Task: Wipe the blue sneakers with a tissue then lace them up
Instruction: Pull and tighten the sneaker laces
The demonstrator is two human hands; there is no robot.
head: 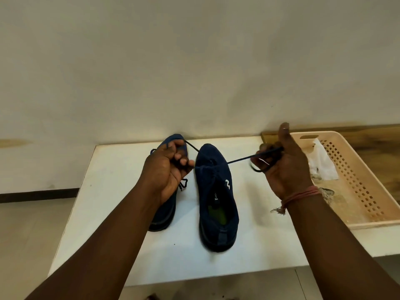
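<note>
Wiping looks done: used tissue (pixel 322 163) in basket (pixel 355 169) at 3 o'clock. Right sneaker (pixel 216 198) centre table (pixel 121 191), lace (pixel 238 159) pulled taut; left hand (pixel 167 169), right hand (pixel 283 167) each pinching an end. Knot pending; left sneaker (pixel 166 208) at 9 o'clock, lacing unclear.

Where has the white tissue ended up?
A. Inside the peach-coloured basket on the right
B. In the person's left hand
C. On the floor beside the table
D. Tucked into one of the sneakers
A: the crumpled white tissue lies inside the basket, while both hands pull the dark lace.
</note>
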